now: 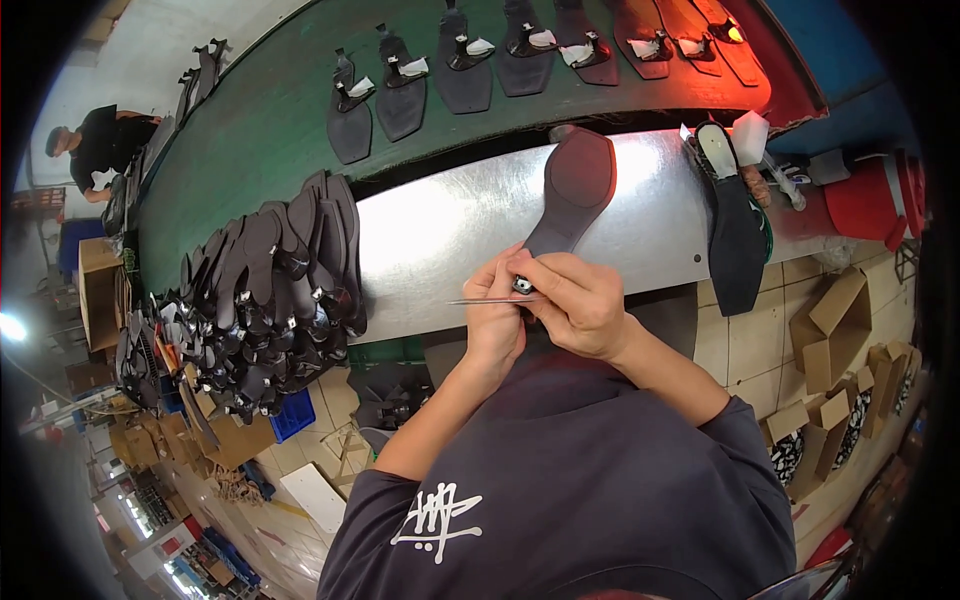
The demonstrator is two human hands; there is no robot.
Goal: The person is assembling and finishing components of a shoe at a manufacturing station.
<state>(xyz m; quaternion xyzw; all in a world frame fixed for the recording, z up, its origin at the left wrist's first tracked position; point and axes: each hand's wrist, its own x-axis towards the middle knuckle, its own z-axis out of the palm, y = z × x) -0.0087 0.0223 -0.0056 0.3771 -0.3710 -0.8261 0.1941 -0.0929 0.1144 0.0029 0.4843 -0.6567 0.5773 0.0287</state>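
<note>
A dark sandal (577, 185) lies over the metal bench with its broad sole end pointing away from me. My left hand (492, 315) is closed around its near end, where a black strap piece with a shiny ornament (522, 285) shows between my fingers. My right hand (582, 303) is closed at the same spot, pinching beside the ornament. From its fingers a thin metal rod-like tool (475, 301) sticks out leftward across my left hand. The strap's lower part is hidden by both hands.
Several sandals (465, 70) stand in a row on the green conveyor belt (270, 130), toward a red glow. A pile of dark sandals (265, 290) lies left. Right, a black sole (737, 245) overhangs the metal bench (440, 230). Cardboard boxes (832, 325) stand on the floor. Another person (105, 150) is far left.
</note>
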